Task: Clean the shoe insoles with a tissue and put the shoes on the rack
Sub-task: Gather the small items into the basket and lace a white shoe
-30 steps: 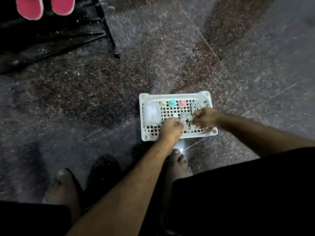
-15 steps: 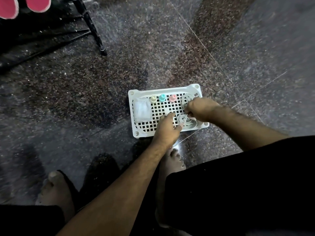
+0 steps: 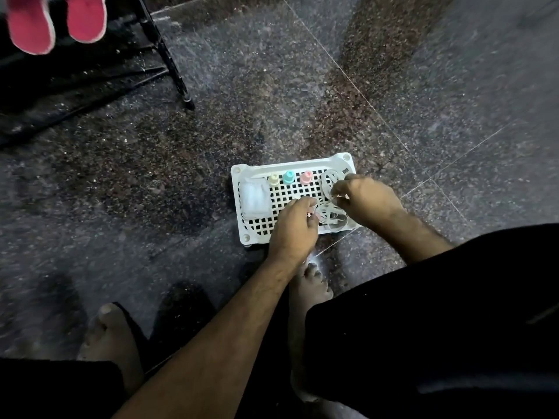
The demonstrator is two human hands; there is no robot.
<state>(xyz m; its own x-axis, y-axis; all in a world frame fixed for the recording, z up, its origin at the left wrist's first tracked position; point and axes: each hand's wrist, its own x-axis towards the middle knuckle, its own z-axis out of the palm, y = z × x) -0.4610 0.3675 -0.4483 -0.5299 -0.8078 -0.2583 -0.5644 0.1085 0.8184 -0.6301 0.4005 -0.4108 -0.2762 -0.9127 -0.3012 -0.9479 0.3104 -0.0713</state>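
I'm at the white tray (image 3: pixel 290 167) with both hands: left hand (image 3: pixel 295 226) and right hand (image 3: pixel 367 198) pinch coiled white bundles (image 3: pixel 331 217). Fetching a tissue looks like the step; next I must free one.

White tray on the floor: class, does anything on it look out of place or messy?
Mostly tidy: three small bottles stand upright in a row beside a tissue pack. Only the white coils look loose where both hands work.

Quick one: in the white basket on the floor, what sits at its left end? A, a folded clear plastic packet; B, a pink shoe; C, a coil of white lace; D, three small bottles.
A: the clear plastic packet lies at the left end of the white basket, with the three small bottles along the far wall to its right.
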